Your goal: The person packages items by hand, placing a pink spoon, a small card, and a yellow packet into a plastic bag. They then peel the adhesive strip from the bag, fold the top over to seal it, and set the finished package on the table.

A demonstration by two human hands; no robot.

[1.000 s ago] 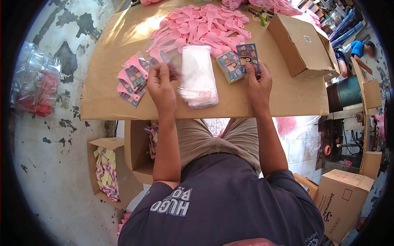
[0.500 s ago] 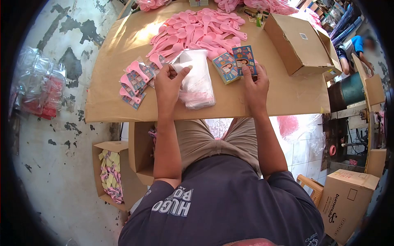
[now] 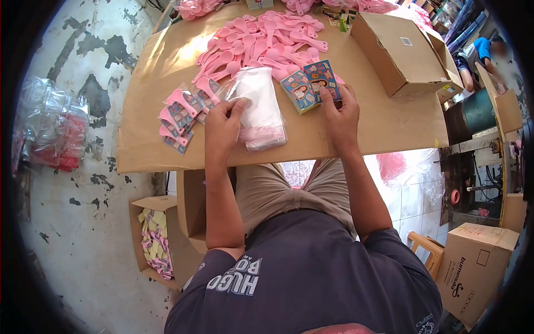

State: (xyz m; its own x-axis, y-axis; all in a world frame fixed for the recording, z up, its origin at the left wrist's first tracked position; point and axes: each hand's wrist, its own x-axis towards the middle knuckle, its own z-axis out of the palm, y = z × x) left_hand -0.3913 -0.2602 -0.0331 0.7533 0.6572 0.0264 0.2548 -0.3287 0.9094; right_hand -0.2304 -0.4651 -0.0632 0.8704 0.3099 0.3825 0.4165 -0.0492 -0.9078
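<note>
The left hand is pinching the top bag off the stack just beside its fingertips while the right hand is pressing narrow fingers on the cards, so separating one bag likely calls for a light peel.

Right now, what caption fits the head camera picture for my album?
Left hand on clear bags, right hand on picture cards, pink spoons behind.
</note>
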